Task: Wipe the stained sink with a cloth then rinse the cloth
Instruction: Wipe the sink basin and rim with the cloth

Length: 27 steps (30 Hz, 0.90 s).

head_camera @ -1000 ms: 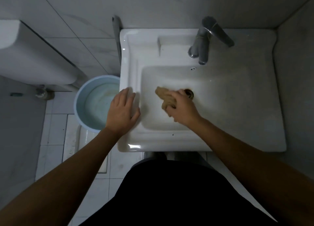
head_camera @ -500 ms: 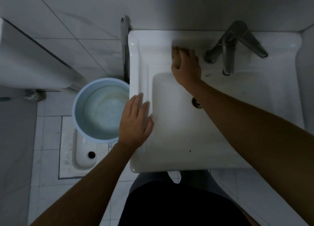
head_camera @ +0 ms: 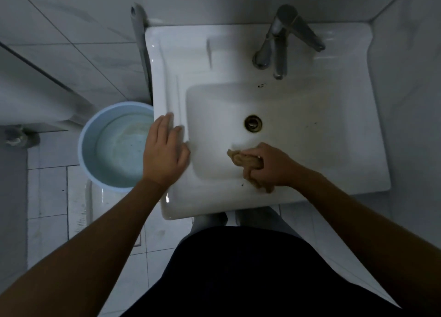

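Note:
A white ceramic sink [head_camera: 167,61] fills the middle of the view, with a round metal drain [head_camera: 253,123] in its basin and dark specks on the right side of the basin. My right hand [head_camera: 269,167] grips a crumpled tan cloth [head_camera: 243,160] and presses it on the front slope of the basin, below the drain. My left hand [head_camera: 164,150] lies flat with fingers spread on the sink's left rim. The chrome tap [head_camera: 278,42] stands at the back; no water runs from it.
A light blue bucket [head_camera: 114,144] holding water stands on the tiled floor left of the sink. A grey handle [head_camera: 140,47] leans against the wall by the sink's back left corner. A wall closes in on the right.
My right hand came back from the sink's back ledge near the tap to the front of the basin with the cloth. My left hand stayed on the left rim.

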Each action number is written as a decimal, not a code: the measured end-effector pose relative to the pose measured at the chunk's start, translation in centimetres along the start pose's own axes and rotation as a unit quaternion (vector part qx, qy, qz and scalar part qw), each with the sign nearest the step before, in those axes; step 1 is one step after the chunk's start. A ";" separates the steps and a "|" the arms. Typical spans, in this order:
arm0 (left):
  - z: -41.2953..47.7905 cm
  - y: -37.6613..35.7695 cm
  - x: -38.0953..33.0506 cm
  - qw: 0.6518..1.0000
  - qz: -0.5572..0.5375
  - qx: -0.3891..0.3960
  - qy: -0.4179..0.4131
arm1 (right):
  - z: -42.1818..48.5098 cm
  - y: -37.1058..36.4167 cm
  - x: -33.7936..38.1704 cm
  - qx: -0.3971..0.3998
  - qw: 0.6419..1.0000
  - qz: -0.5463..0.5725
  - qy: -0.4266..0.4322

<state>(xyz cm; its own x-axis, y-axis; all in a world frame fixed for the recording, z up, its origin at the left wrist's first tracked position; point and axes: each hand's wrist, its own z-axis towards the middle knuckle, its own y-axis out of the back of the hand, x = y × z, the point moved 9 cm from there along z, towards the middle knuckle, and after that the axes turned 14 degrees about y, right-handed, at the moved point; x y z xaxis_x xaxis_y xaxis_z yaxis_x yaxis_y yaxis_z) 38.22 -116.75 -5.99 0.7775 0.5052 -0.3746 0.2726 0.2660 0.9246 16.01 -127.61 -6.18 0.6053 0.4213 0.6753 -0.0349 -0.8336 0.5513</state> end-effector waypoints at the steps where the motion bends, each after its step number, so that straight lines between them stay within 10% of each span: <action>1: -0.1 0.0 -0.1 1.000 0.004 -0.001 -0.002 | -0.8 -0.7 -0.4 0.010 1.000 -0.010 0.004; 22: -5.9 0.4 0.2 0.999 -0.022 0.032 0.023 | 6.4 -2.3 0.2 -0.191 0.982 0.009 -0.003; 27: -5.9 0.2 0.5 0.998 -0.045 0.037 0.031 | 4.2 -4.7 1.2 -0.070 0.997 -0.009 0.034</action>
<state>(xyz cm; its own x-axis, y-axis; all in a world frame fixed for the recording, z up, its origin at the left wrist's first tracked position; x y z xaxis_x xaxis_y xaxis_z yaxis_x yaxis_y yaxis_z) 35.31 -111.64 -6.38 0.7120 0.5324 -0.4579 0.3832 0.2519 0.8887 20.21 -124.71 -9.97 0.5516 0.4634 0.6935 -0.1373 -0.7697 0.6235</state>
